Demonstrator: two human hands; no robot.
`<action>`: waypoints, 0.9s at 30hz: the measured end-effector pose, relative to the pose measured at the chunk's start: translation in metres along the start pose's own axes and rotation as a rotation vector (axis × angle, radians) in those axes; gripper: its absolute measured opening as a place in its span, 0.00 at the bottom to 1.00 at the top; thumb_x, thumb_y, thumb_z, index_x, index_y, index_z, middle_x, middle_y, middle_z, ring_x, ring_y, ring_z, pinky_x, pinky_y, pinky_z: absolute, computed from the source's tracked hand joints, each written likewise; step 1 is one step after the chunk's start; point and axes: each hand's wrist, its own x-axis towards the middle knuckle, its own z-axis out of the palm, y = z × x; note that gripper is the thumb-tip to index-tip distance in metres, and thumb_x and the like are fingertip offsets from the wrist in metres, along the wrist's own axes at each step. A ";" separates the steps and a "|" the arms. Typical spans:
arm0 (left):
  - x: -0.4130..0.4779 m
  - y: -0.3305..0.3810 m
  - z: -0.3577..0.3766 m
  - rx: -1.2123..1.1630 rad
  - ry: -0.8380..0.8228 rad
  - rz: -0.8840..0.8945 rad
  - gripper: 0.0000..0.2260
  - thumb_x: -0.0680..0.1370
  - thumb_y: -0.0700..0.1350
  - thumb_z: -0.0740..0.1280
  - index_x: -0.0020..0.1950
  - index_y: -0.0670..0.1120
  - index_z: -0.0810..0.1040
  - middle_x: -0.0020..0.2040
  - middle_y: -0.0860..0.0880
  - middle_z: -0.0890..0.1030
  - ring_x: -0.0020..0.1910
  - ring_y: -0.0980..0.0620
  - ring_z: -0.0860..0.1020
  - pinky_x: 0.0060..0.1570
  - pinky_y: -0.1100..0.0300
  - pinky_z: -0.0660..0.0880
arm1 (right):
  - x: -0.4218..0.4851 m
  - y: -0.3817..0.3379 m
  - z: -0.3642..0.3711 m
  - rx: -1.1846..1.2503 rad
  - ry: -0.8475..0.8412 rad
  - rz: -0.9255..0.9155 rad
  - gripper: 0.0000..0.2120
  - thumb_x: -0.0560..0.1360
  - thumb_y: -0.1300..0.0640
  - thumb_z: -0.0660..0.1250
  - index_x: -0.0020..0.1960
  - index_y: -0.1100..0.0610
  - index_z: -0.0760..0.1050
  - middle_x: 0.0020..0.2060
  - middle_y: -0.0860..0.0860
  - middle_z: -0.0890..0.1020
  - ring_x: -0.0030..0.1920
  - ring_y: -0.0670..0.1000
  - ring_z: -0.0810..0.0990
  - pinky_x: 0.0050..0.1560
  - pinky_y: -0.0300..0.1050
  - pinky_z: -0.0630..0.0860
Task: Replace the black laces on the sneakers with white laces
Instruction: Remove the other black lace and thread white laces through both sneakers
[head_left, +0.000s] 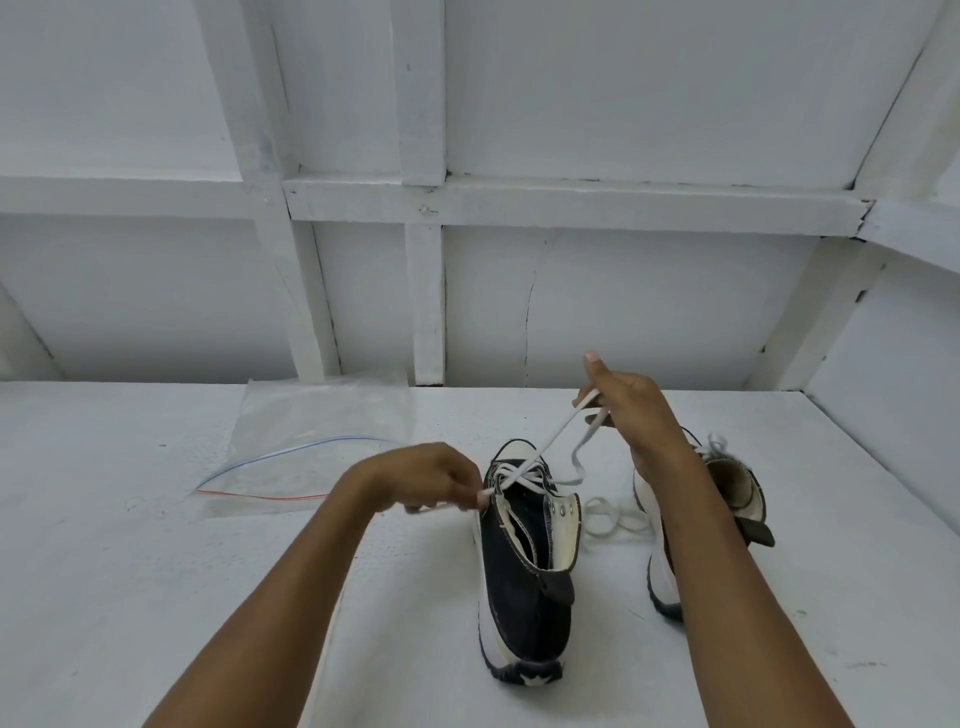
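White table (156, 571): left hand (426, 478), right hand (628, 405) apparently pinch lace (550, 441) above sneaker (519, 597).

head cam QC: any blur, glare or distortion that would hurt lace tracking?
Head view: fisheye bows the wall beams; light is soft and even, shadows faint, no hard glare; slight blur at the fingers of the left hand; white lace is low-contrast against the white table; clear zip bag barely shows.
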 end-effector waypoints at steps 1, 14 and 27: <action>0.000 0.002 0.004 -0.043 0.000 0.021 0.06 0.79 0.44 0.68 0.47 0.42 0.82 0.33 0.56 0.80 0.30 0.55 0.67 0.28 0.63 0.64 | -0.001 0.001 0.000 0.002 -0.001 0.004 0.30 0.78 0.40 0.63 0.43 0.70 0.80 0.38 0.55 0.83 0.44 0.52 0.80 0.55 0.54 0.77; 0.006 0.014 0.000 -0.232 0.242 -0.112 0.14 0.78 0.53 0.70 0.52 0.43 0.75 0.43 0.44 0.80 0.26 0.55 0.64 0.24 0.63 0.61 | -0.020 0.024 0.005 -0.027 -0.118 0.119 0.22 0.79 0.43 0.64 0.35 0.58 0.74 0.33 0.53 0.80 0.42 0.52 0.80 0.53 0.56 0.79; -0.024 0.032 -0.023 -0.934 0.256 0.276 0.11 0.78 0.40 0.60 0.36 0.44 0.73 0.36 0.40 0.76 0.28 0.45 0.76 0.36 0.50 0.79 | -0.027 0.031 0.000 -0.344 -0.399 0.416 0.26 0.66 0.56 0.78 0.60 0.54 0.71 0.53 0.55 0.79 0.50 0.49 0.78 0.43 0.45 0.77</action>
